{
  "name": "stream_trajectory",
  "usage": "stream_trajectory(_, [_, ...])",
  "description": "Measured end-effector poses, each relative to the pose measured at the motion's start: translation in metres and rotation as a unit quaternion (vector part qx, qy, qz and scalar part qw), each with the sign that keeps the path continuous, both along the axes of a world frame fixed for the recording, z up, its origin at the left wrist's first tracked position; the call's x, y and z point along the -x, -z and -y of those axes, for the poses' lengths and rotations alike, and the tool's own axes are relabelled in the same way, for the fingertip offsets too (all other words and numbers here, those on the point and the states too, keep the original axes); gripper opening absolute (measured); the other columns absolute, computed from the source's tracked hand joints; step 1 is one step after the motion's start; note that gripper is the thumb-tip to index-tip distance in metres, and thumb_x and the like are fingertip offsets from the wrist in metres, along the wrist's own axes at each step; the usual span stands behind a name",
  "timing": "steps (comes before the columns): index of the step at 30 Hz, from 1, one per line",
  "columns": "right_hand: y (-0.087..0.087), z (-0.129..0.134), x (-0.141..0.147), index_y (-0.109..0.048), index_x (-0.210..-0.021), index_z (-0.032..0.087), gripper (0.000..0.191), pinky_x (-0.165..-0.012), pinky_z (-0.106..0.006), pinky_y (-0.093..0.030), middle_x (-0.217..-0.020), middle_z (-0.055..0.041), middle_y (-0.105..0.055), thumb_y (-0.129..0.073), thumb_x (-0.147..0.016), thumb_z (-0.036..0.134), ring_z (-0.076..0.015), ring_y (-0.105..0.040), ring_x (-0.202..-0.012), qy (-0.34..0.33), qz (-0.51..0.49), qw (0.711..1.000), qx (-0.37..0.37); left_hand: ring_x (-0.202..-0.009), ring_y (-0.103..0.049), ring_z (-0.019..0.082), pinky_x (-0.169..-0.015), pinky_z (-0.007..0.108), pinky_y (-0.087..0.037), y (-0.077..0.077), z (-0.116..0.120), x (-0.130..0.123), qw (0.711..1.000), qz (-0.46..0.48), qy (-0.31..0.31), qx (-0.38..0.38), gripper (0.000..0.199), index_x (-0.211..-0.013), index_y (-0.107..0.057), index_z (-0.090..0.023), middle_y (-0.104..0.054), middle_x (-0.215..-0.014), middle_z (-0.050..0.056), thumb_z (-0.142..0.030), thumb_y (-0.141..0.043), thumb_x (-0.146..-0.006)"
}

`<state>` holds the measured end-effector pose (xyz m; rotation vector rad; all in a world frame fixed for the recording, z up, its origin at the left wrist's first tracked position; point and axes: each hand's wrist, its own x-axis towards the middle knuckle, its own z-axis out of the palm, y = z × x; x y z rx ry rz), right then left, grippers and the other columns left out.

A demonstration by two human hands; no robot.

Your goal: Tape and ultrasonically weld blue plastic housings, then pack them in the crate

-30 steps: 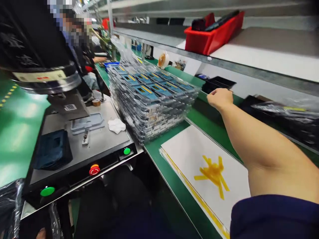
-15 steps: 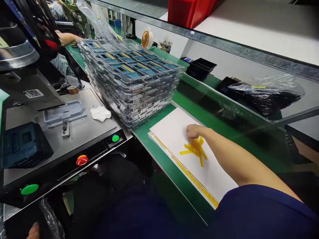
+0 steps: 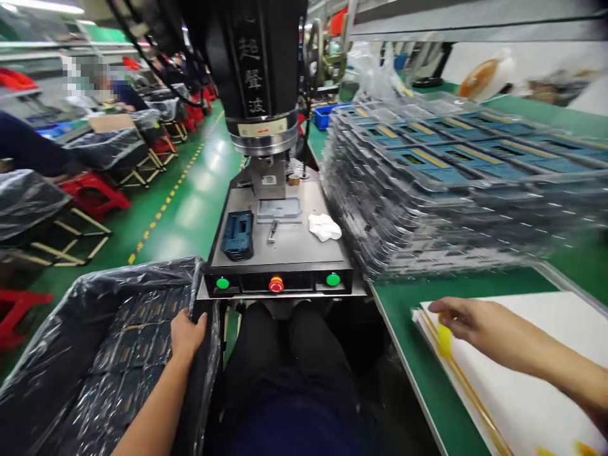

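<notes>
The plastic-lined bin (image 3: 142, 278) is gripped at the rim by the left hand (image 3: 187, 335), and the right hand (image 3: 468, 326) is held over a yellow strip (image 3: 444, 340) on a white sheet (image 3: 517, 373), pinched or not can't be told; clear trays (image 3: 427, 209) are stacked just past it, ultrasonic press (image 3: 268, 171) left of those

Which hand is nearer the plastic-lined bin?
Left. The left hand holds the rim of the bin, while the right hand is well away on the other side, over a white sheet.

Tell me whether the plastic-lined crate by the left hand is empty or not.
Not empty: the crate holds dark trays under its plastic.
</notes>
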<state>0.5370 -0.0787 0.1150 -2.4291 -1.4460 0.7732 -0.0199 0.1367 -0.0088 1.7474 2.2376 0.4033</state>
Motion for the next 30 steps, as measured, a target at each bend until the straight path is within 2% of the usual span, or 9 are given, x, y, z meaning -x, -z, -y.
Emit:
stream_trajectory(4, [0.002,-0.044,0.093,-0.067,-0.086,0.034,0.023,-0.070,-0.040,-0.052,-0.087,-0.0046,-0.072,-0.053,-0.075,0.048,-0.0264,-0.067,-0.077,-0.146,-0.094,0.981,-0.085,-0.121,-0.051,0.028,-0.106,0.038,-0.039,-0.024,-0.015,-0.022,0.996,0.018,0.008,-0.082,0.056,-0.124,-0.049,-0.008,-0.056,-0.123,0.019,-0.044,-0.052,-0.081])
stream_trajectory(7, [0.028,-0.069,0.146,-0.066,-0.088,0.027,0.024,-0.070,-0.034,-0.051,-0.082,-0.0034,-0.070,-0.048,-0.083,0.040,-0.0216,-0.065,-0.073,-0.216,-0.126,0.958,-0.139,-0.115,-0.054,0.027,-0.103,0.039,-0.042,-0.057,-0.028,-0.051,0.981,0.070,0.053,-0.176,0.059,-0.125,-0.048,-0.009,-0.055,-0.120,0.017,-0.046,-0.056,-0.080])
stream_trajectory(9, [0.055,-0.080,0.167,-0.065,-0.089,0.023,0.024,-0.070,-0.033,-0.050,-0.081,-0.0035,-0.069,-0.045,-0.086,0.036,-0.0201,-0.064,-0.072,-0.219,-0.137,0.950,-0.173,-0.114,-0.054,0.027,-0.103,0.041,-0.043,-0.086,-0.035,-0.075,0.967,0.097,0.095,-0.214,0.060,-0.125,-0.047,-0.009,-0.054,-0.121,0.018,-0.047,-0.058,-0.080])
stream_trajectory(12, [0.093,-0.088,0.181,-0.064,-0.092,0.021,0.024,-0.074,-0.034,-0.051,-0.088,-0.0056,-0.069,-0.043,-0.088,0.031,-0.0211,-0.065,-0.079,-0.202,-0.130,0.946,-0.219,-0.121,-0.050,0.029,-0.105,0.044,-0.040,-0.126,-0.046,-0.112,0.963,0.089,0.144,-0.209,0.064,-0.129,-0.044,-0.010,-0.050,-0.129,0.020,-0.049,-0.059,-0.080])
stream_trajectory(15, [0.114,-0.089,0.183,-0.065,-0.092,0.021,0.024,-0.078,-0.035,-0.051,-0.092,-0.0064,-0.069,-0.042,-0.088,0.026,-0.0219,-0.065,-0.085,-0.233,-0.116,0.939,-0.225,-0.131,-0.042,0.032,-0.109,0.044,-0.035,-0.150,-0.060,-0.143,0.968,0.072,0.167,-0.173,0.077,-0.135,-0.039,-0.009,-0.044,-0.138,0.022,-0.055,-0.061,-0.077])
stream_trajectory(19, [0.113,-0.087,0.180,-0.065,-0.091,0.022,0.024,-0.076,-0.035,-0.052,-0.090,-0.0060,-0.068,-0.041,-0.088,0.025,-0.0217,-0.065,-0.083,-0.238,-0.102,0.938,-0.231,-0.130,-0.043,0.037,-0.106,0.047,-0.036,-0.158,-0.080,-0.169,0.981,0.049,0.170,-0.077,0.094,-0.139,-0.035,-0.006,-0.042,-0.141,0.027,-0.063,-0.064,-0.070])
stream_trajectory(23, [0.107,-0.087,0.175,-0.066,-0.092,0.022,0.023,-0.078,-0.037,-0.052,-0.091,-0.0061,-0.069,-0.045,-0.088,0.030,-0.0222,-0.066,-0.084,-0.188,-0.141,0.935,-0.266,-0.120,-0.054,0.037,-0.100,0.046,-0.042,-0.161,-0.088,-0.175,0.988,0.034,0.142,-0.041,0.085,-0.138,-0.039,-0.009,-0.054,-0.130,0.025,-0.051,-0.068,-0.070])
stream_trajectory(27, [0.108,-0.087,0.172,-0.066,-0.094,0.021,0.022,-0.074,-0.037,-0.053,-0.084,-0.0049,-0.070,-0.054,-0.084,0.036,-0.0207,-0.067,-0.074,-0.072,-0.243,0.932,-0.258,-0.118,-0.055,0.034,-0.102,0.045,-0.042,-0.167,-0.080,-0.158,0.983,0.087,0.109,-0.117,0.085,-0.138,-0.039,-0.011,-0.055,-0.130,0.021,-0.044,-0.073,-0.067])
stream_trajectory(30, [0.106,-0.089,0.172,-0.065,-0.095,0.018,0.030,-0.063,-0.032,-0.053,-0.074,-0.0032,-0.068,-0.063,-0.078,0.042,-0.0174,-0.064,-0.062,0.036,-0.378,0.894,-0.239,-0.126,-0.049,0.033,-0.108,0.048,-0.037,-0.163,-0.061,-0.135,0.946,0.180,0.128,-0.236,0.098,-0.140,-0.034,-0.013,-0.048,-0.137,0.019,-0.044,-0.080,-0.059])
